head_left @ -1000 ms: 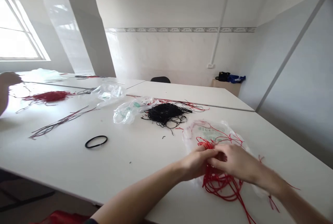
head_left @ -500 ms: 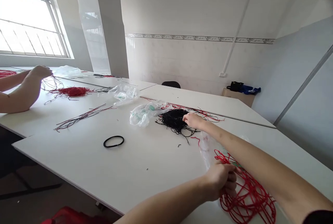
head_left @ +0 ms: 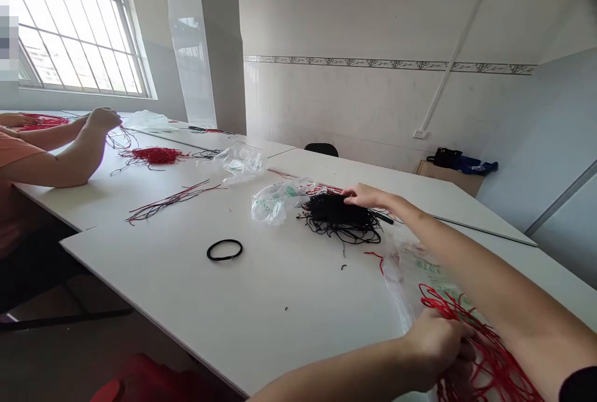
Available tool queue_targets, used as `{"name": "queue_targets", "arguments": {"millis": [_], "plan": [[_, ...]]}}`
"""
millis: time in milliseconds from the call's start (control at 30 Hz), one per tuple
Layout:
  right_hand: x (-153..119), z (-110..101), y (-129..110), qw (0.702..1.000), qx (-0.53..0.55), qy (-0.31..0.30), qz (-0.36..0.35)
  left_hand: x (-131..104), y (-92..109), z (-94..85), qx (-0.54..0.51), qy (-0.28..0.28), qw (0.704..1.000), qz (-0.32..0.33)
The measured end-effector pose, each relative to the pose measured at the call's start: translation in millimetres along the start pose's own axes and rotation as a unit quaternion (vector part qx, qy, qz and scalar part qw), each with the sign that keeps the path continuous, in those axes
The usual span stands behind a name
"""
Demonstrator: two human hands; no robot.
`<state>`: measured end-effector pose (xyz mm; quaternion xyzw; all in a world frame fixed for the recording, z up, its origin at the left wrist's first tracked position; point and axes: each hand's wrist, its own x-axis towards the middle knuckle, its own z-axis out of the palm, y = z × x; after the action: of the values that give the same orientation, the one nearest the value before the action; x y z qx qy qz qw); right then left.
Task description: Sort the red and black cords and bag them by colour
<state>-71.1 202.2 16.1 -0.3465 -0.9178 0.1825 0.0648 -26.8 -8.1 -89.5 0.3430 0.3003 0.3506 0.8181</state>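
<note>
My left hand (head_left: 441, 346) is closed around a bundle of red cords (head_left: 504, 368) at the lower right, the loops spilling past the fingers. Farther out, my right hand (head_left: 366, 195) reaches over to a pile of black cords (head_left: 338, 210). Its thumb and fingers pinch the top right of that pile; the exact strands in the grip are hidden. A clear plastic bag with green print (head_left: 401, 290) lies beside and partly under the red cords. Another crumpled plastic bag (head_left: 273, 203) touches the left side of the black pile.
A black ring-shaped band (head_left: 224, 250) lies on the white table (head_left: 177, 290). Thin red and black cords (head_left: 168, 203) are spread to the left. Across there, a co-worker's hand (head_left: 105, 117) holds cords near a red pile (head_left: 156, 155). A dark chair (head_left: 321, 149) stands behind the table.
The view has turned a little left. My right hand has shifted onto the top of the black pile, which looks flatter and wider. My left hand still grips the red cords.
</note>
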Motion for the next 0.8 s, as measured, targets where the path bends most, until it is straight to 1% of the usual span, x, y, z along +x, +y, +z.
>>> {"name": "queue_targets", "arguments": {"millis": [67,133,167,233,333,367,433,500,600,667,733,800], "plan": [[-9,-7,-13,0.998,0.052,-0.003,-0.025,-8,8,5.7,0.004,0.013,1.000,-0.020],[-20,0,-26,0.994,0.098,-0.013,-0.044,-12,11,8.6,0.007,0.005,1.000,-0.018],[-25,8,-32,0.991,0.119,-0.020,-0.050,-12,11,8.8,0.010,0.000,1.000,-0.016],[-34,33,-42,0.985,0.158,-0.030,-0.056,-8,8,6.8,0.016,-0.004,1.000,-0.007],[-46,70,-51,0.976,0.209,-0.031,-0.057,5,-3,0.2,0.030,0.007,0.999,0.009],[-50,79,-53,0.973,0.224,-0.026,-0.054,10,-8,-2.2,0.041,0.010,0.999,0.008],[-58,90,-56,0.966,0.254,-0.017,-0.047,19,-17,-6.2,0.073,0.013,0.997,-0.006],[-67,95,-58,0.958,0.280,-0.015,-0.049,25,-25,-8.2,0.100,0.007,0.995,-0.021],[-78,96,-59,0.956,0.286,-0.018,-0.061,26,-30,-7.6,0.119,-0.024,0.992,-0.038],[-83,96,-59,0.961,0.270,-0.006,-0.063,24,-29,-6.2,0.135,-0.037,0.989,-0.051],[-86,96,-59,0.963,0.259,-0.001,-0.069,21,-26,-5.3,0.155,-0.038,0.985,-0.057],[-87,96,-60,0.962,0.262,-0.010,-0.080,20,-24,-4.9,0.179,-0.044,0.982,-0.036]]}}
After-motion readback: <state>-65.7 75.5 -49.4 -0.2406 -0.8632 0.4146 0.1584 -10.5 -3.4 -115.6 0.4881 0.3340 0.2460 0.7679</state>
